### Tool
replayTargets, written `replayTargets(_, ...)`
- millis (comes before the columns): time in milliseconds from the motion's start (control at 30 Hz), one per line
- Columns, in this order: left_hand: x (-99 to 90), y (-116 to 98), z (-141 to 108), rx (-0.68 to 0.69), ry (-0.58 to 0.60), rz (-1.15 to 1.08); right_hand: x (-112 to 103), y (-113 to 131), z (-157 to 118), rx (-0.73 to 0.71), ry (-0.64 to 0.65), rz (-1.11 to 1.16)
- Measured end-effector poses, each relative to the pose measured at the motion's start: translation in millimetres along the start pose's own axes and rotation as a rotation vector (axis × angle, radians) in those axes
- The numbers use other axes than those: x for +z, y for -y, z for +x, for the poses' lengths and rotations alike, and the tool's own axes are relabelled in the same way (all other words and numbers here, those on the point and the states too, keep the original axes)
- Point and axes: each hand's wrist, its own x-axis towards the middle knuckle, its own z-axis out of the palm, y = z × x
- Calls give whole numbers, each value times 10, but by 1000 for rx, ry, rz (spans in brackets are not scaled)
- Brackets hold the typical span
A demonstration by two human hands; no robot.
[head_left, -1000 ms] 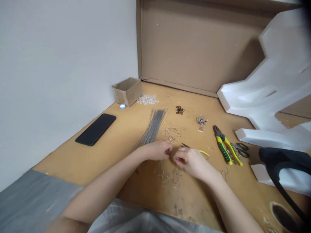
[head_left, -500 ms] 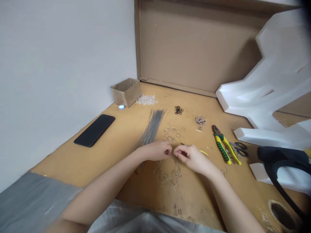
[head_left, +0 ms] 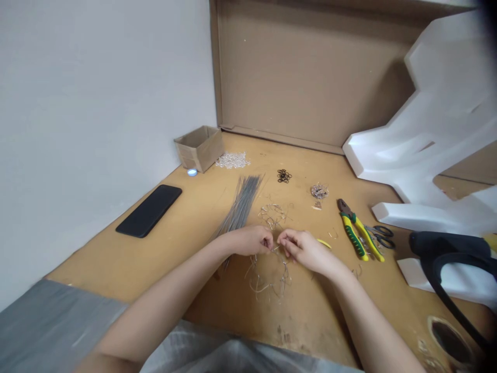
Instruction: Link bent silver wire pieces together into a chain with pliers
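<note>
Pinching bent silvery wire (head_left: 261, 288) mid-frame, left hand (head_left: 257, 240) seemingly steadied it; right hand (head_left: 305, 249), hold unclear, likely needed precision next.

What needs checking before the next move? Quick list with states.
1. Left hand at the bent wire: ok, fingers closed at its upper edge.
2. Right hand grip: cannot tell, contact too small to see.
3. Grey wires clear of the left arm: not ok, the forearm and hand cross over them.
4. Pliers in view and unheld: ok, lying on the table.
5. Black rings gathered: ok, one small pile.
</note>
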Motion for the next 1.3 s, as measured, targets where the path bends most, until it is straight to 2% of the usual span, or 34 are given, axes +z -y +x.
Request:
replayTargets(133,0,11,10,-31,36,-47,-6,-6,-6,-1,29,19)
replayTargets(233,6,-12,1,-24,6,-28,-14,-11,-10,-11,40,18)
replayTargets(433,-6,-81,-48,-12,-93,8,-60,15,-30,-34,-69,-72)
replayTargets(633,26,-64,-13,54,-136,-87,-76,79,-45,-66,-76,-64)
replayTargets(800,67,-41,17,2,-162,-108,-52,53,-26,-45,-85,-77)
replayTargets(933,60,-70,7,-3,-168,-137,-45,29,-21,-35,-132,-171)
replayTargets(1100,28,-146,-6,42,-276,-215,-27,1,-6,1,-117,-159)
replayTargets(1300,52,-207,13,70,-452,-266,21,-100,64,21,-171,39)
